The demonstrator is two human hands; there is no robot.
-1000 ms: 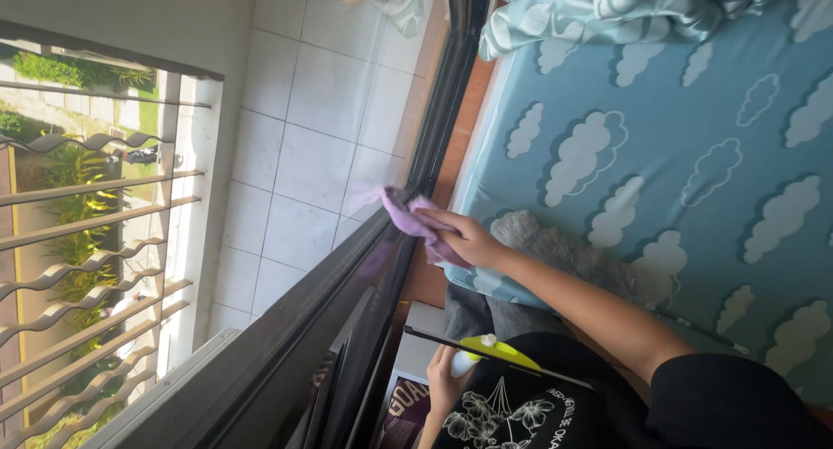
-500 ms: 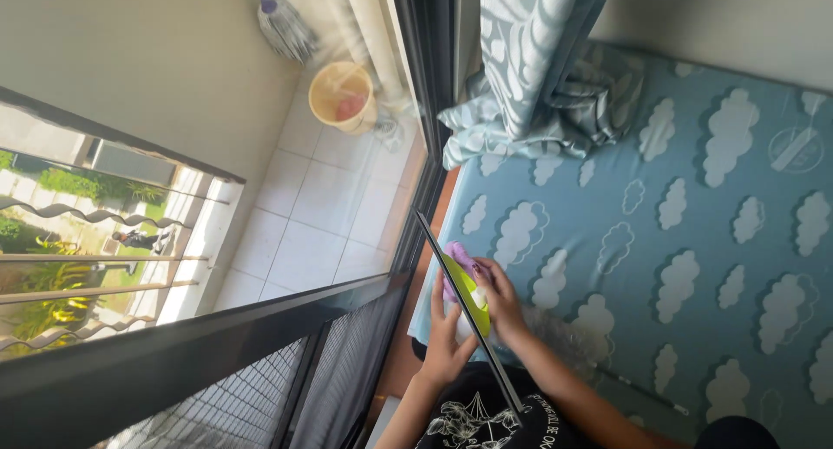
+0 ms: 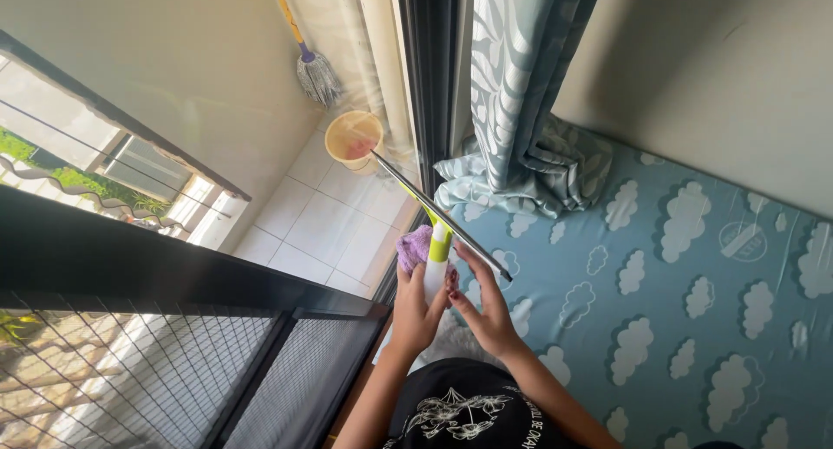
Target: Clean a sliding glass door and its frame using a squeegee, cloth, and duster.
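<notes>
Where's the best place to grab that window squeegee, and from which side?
Probably grip the squeegee by its white and green handle, coming from below, nearest the body. The handle points down at the person while the long thin blade spans the far end. The left hand and right hand meet there.

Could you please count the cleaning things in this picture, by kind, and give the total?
Squeegee, held by the left hand and right hand: 1
Purple cloth: 1
Mop: 1
Bucket: 1
Total: 4
</notes>
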